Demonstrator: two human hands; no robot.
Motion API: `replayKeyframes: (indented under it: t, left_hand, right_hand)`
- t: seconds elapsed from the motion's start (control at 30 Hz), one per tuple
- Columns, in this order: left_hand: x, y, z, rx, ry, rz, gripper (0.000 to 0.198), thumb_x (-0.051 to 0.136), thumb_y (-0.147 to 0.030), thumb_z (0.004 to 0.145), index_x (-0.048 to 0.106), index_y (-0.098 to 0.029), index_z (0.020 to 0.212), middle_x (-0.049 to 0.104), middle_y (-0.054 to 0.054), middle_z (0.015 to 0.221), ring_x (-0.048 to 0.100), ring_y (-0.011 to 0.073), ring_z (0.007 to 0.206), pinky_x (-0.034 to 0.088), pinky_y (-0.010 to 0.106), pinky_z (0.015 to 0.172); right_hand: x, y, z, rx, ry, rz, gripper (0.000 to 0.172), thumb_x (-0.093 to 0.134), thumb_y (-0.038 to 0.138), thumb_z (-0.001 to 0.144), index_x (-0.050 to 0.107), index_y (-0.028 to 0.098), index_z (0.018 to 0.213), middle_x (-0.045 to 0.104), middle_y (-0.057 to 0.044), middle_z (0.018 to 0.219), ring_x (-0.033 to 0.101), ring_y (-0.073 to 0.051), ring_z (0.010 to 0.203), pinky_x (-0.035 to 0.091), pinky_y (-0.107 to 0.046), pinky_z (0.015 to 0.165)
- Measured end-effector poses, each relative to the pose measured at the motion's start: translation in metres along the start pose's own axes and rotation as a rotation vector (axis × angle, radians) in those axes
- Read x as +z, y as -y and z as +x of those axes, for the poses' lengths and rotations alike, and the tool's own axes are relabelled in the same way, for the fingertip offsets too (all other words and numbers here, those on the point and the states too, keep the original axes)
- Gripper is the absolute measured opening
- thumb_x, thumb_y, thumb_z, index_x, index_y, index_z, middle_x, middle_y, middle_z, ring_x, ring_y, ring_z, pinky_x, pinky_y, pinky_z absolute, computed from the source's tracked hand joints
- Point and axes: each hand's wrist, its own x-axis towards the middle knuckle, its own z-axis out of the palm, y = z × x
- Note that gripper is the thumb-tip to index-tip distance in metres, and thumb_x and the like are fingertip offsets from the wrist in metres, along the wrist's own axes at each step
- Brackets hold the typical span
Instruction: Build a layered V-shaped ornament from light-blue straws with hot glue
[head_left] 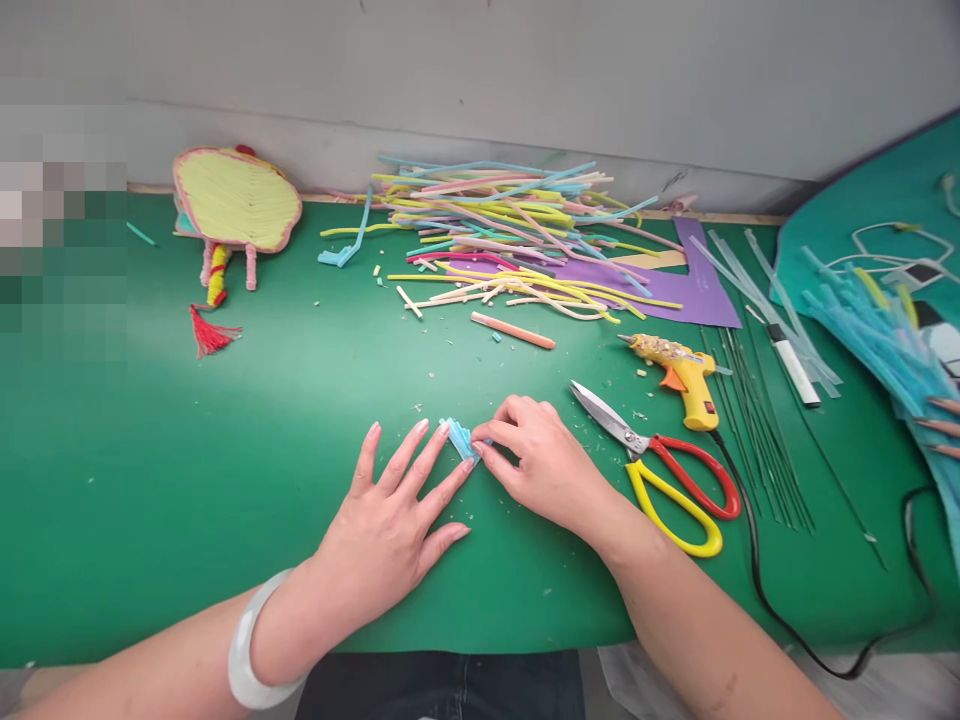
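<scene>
Right hand (pixel 475 445) pinching blue strips (pixel 459 437), stick (pixel 724 371) in glue gun (pixel 698 385)

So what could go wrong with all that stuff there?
The little blue piece might bend or slip, since it's small and the right hand pinches its edge, with the left hand against it. The scissors lie close to the right arm, so they could get bumped. The black cord dips past the table's front edge; snagging it could tug the glue gun.
</scene>
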Motion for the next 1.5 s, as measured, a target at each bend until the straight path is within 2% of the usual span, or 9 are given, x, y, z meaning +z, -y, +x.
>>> replayKeyframes:
  t: [0.13, 0.33, 1.07, 1.33, 1.5]
  left_hand:
    - [-0.0012, 0.0002, -0.0002, 0.015, 0.004, -0.012, 0.054, 0.052, -0.054, 0.092, 0.049, -0.032, 0.142, 0.045, 0.014, 0.151, 0.037, 0.0344, 0.142, 0.008, 0.064, 0.118]
    - [-0.0005, 0.0006, -0.0011, 0.062, -0.024, -0.037, 0.043, 0.055, -0.049, 0.093, 0.058, -0.033, 0.133, 0.048, 0.013, 0.149, 0.04, 0.0323, 0.141, 0.008, 0.064, 0.118]
    - [-0.0008, 0.0013, -0.0001, 0.001, 0.011, -0.056, 0.052, 0.053, -0.054, 0.092, 0.053, -0.032, 0.139, 0.045, 0.014, 0.151, 0.038, 0.0349, 0.142, 0.011, 0.065, 0.117]
    - [-0.0008, 0.0022, 0.0003, -0.025, 0.03, -0.085, 0.052, 0.054, -0.055, 0.091, 0.052, -0.035, 0.139, 0.043, 0.017, 0.152, 0.035, 0.0383, 0.142, 0.018, 0.068, 0.113]
    - [-0.001, 0.0029, -0.0002, -0.024, 0.036, -0.097, 0.052, 0.054, -0.055, 0.091, 0.052, -0.035, 0.139, 0.043, 0.015, 0.152, 0.035, 0.0382, 0.143, 0.017, 0.069, 0.114]
  right_hand:
    - [-0.0004, 0.0003, -0.0002, 0.006, 0.005, 0.005, 0.018, 0.056, 0.024, 0.095, 0.073, 0.02, 0.098, 0.06, -0.006, 0.088, 0.055, -0.018, 0.085, 0.037, -0.033, 0.077]
    - [-0.0002, 0.0001, -0.0001, 0.005, 0.001, 0.012, 0.017, 0.056, 0.024, 0.095, 0.073, 0.021, 0.097, 0.059, -0.005, 0.087, 0.054, -0.018, 0.084, 0.036, -0.033, 0.077]
    - [0.0007, -0.001, -0.0003, -0.007, 0.008, 0.0, 0.018, 0.056, 0.025, 0.096, 0.073, 0.022, 0.098, 0.059, -0.004, 0.086, 0.053, -0.018, 0.085, 0.035, -0.033, 0.076]
    - [0.001, -0.0013, -0.0007, -0.003, 0.012, -0.002, 0.018, 0.055, 0.025, 0.096, 0.073, 0.021, 0.098, 0.06, -0.004, 0.086, 0.053, -0.018, 0.085, 0.035, -0.033, 0.076]
    - [0.0003, -0.0007, -0.0008, -0.005, 0.014, -0.007, 0.018, 0.056, 0.026, 0.096, 0.073, 0.021, 0.098, 0.06, -0.004, 0.086, 0.053, -0.018, 0.085, 0.034, -0.033, 0.075]
